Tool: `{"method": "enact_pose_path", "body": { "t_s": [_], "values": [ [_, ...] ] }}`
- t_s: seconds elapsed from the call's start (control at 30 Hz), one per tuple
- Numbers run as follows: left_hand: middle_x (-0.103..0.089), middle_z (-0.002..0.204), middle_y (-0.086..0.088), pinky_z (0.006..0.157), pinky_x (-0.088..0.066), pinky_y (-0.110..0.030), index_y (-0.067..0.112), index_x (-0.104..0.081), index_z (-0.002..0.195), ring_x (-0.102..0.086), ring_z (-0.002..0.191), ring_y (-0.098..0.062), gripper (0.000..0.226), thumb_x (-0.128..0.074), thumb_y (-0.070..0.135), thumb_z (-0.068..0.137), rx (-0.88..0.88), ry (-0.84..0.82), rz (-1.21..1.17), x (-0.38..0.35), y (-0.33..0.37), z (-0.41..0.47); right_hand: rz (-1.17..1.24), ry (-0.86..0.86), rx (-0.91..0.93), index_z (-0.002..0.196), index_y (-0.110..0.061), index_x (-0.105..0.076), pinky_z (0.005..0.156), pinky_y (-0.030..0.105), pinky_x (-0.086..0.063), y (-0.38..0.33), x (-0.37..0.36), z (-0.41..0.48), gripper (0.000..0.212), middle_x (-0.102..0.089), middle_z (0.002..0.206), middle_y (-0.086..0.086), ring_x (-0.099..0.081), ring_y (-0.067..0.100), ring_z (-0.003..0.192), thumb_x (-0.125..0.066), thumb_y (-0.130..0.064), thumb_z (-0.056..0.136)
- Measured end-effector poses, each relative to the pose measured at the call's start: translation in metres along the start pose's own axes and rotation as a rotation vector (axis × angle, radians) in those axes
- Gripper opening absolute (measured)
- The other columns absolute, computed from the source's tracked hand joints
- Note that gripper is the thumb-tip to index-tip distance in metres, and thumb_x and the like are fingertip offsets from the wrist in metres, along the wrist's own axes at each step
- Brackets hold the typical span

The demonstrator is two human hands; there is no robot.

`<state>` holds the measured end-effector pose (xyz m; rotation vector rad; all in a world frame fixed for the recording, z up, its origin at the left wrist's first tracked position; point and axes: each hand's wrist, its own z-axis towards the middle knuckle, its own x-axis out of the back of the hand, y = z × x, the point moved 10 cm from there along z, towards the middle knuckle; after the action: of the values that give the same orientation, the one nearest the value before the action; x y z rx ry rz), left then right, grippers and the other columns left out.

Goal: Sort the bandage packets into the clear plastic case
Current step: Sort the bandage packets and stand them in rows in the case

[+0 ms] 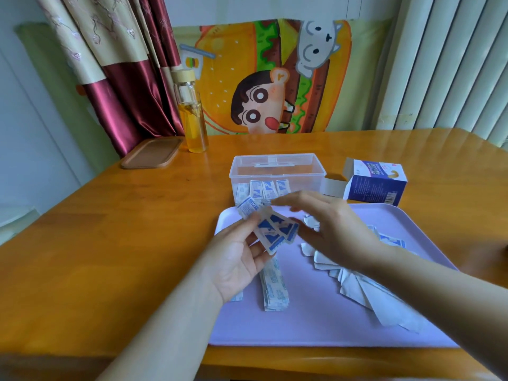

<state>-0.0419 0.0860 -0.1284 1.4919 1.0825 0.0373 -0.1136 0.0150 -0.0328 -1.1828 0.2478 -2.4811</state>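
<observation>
Spanning the whole lower field, the orange wooden surface (115, 243) carries everything in view, with both forearms reaching over its near edge. Beneath and around both hands lies the lilac tray (302, 325), its bare floor showing nearer the viewer than the hands. Just beyond the fingertips of both hands stands the clear plastic case (277, 166), lid off, with a row of bandage packets upright in the case (268, 189) along its near wall. Beyond and to the right of the right hand stands the blue-and-white carton (376, 185), its flap open toward the case. Well beyond and to the left of the left hand stand a glass bottle of yellow liquid (192, 116) and, beside it, a flat brown lid (152, 152). Under the right wrist and forearm, a fanned spread of white packets (365, 292) lies on the tray; under the left palm lies a short straight stack of packets (273, 287). The left hand (239, 257), palm up, is clamped on a fanned bundle of blue-printed bandage packets (272, 229), thumb over them. The right hand (330, 229) hovers palm down just right of that bundle, fingers spread apart and slightly blurred, gripping nothing visible.
</observation>
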Motion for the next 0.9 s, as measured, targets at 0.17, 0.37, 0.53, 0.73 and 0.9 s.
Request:
{"method": "enact_pose_path", "body": {
  "t_s": [0.17, 0.37, 0.53, 0.73, 0.9],
  "values": [
    [-0.072, 0.083, 0.0, 0.048, -0.048, -0.016, 0.013, -0.064, 0.107, -0.064, 0.057, -0.006, 0.022, -0.047, 0.019, 0.096, -0.004, 0.054, -0.166, 0.006, 0.01, -0.001, -0.146, -0.11, -0.473, 0.113, -0.012, -0.065, 0.081, 0.011, -0.046, 0.093, 0.014, 0.005, 0.026, -0.068, 0.104, -0.004, -0.064, 0.013, 0.092, -0.059, -0.007, 0.089],
    [-0.066, 0.073, 0.003, 0.05, -0.044, -0.018, 0.014, -0.065, 0.11, -0.047, 0.057, -0.007, 0.026, -0.044, 0.02, 0.097, 0.035, 0.077, -0.207, 0.007, 0.009, -0.002, -0.316, -0.626, -0.651, 0.128, -0.016, -0.056, 0.096, 0.028, -0.043, 0.133, -0.038, -0.014, 0.053, -0.058, 0.128, 0.002, -0.055, 0.021, 0.114, -0.072, -0.03, 0.08],
    [-0.055, 0.067, 0.0, 0.053, -0.051, -0.02, 0.01, -0.065, 0.11, -0.049, 0.058, -0.007, 0.025, -0.046, 0.015, 0.094, 0.046, 0.059, -0.27, 0.01, 0.012, -0.003, -0.388, -0.79, -0.644, 0.128, -0.018, -0.056, 0.095, 0.028, -0.042, 0.135, -0.052, -0.016, 0.049, -0.053, 0.13, 0.003, -0.052, 0.023, 0.115, -0.068, -0.026, 0.082],
    [-0.051, 0.066, -0.001, 0.053, -0.05, -0.018, 0.007, -0.063, 0.112, -0.047, 0.049, -0.005, 0.025, -0.046, 0.013, 0.095, 0.059, 0.049, -0.292, 0.012, 0.013, -0.002, -0.408, -0.679, -0.548, 0.086, -0.01, -0.068, 0.066, 0.029, -0.044, 0.141, -0.047, -0.008, 0.019, -0.066, 0.085, 0.008, -0.056, 0.023, 0.071, -0.055, -0.022, 0.091],
    [-0.05, 0.067, 0.0, 0.045, -0.044, -0.015, 0.008, -0.064, 0.107, -0.032, 0.038, -0.004, 0.021, -0.052, 0.013, 0.092, 0.05, 0.111, -0.235, 0.021, 0.015, 0.002, -0.164, -0.187, -0.438, 0.058, -0.008, -0.045, 0.048, 0.026, -0.021, 0.111, -0.004, 0.015, 0.037, -0.042, 0.057, 0.005, -0.032, 0.015, 0.053, -0.058, -0.02, 0.092]
  ]
}}
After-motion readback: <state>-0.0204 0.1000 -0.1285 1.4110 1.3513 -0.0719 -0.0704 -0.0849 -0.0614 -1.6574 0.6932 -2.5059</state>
